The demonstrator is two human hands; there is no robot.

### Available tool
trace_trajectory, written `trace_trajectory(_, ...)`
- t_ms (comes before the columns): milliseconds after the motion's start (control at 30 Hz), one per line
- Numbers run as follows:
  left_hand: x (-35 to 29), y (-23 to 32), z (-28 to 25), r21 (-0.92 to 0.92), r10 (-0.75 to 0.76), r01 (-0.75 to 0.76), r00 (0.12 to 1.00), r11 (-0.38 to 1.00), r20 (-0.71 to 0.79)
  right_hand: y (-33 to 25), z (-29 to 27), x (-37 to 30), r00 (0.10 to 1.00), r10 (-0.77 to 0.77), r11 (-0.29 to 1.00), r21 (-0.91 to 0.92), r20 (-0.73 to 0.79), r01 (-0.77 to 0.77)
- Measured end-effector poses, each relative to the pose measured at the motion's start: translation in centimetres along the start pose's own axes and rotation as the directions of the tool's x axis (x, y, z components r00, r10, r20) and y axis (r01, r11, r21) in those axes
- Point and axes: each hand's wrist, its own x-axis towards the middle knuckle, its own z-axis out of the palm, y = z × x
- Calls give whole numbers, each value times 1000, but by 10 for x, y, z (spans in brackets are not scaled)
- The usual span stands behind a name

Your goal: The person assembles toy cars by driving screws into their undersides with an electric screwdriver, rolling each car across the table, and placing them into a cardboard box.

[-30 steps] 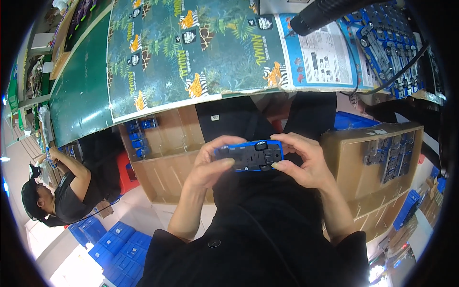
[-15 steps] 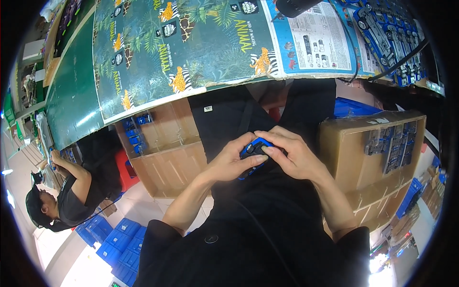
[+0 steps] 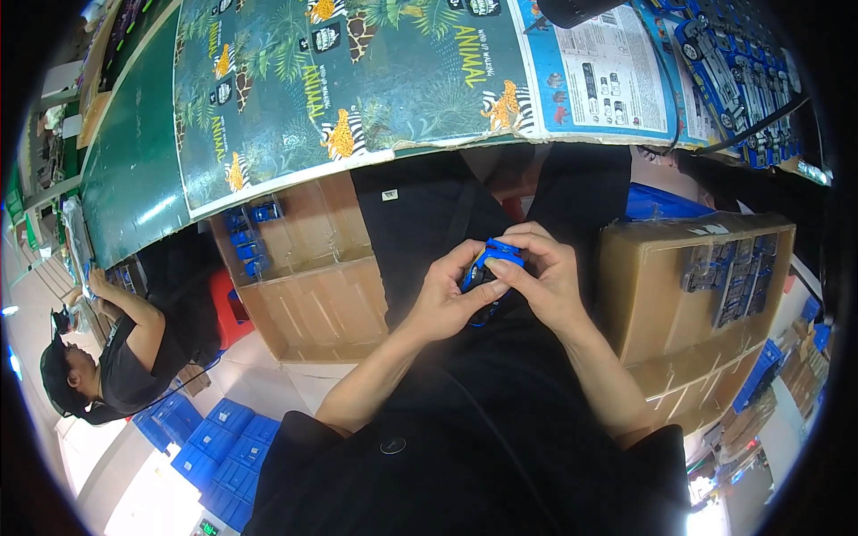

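Note:
Over my lap, both hands grip a small blue and black toy car (image 3: 502, 251). My left hand (image 3: 444, 293) has its fingers wrapped round the car's left side, the thumb laid across the black lower part. On the other side my right hand (image 3: 552, 284) pinches the car's blue top end between thumb and fingers. The car is tilted, and the fingers hide much of it.
A cardboard box (image 3: 308, 313) with blue toy cars stands at left, another carton (image 3: 648, 286) with dark car parts at right. The printed-sheet-covered table (image 3: 411, 121) holds a black tool (image 3: 563, 11) and rows of blue toy chassis (image 3: 733, 89). A co-worker (image 3: 125, 348) sits at far left.
The toy car has turned in my hands, so more of its blue end shows. My hands have shifted slightly up and to the right, with the right fingers now higher on the car.

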Motion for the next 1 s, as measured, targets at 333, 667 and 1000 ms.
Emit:
trace_trajectory(333,-3,-13,14,-24,13,-17,989,1000,-145,5,18,-4,987,82,986,157,-138,-60)
trace_trajectory(667,-3,-35,13,-211,-64,44,994,977,-92,33,8,-7,988,94,996,4,-125,-94)
trace_trajectory(1000,-3,-13,2,-295,-62,33,994,955,-92,-2,-7,0,992,83,983,169,-94,-66)
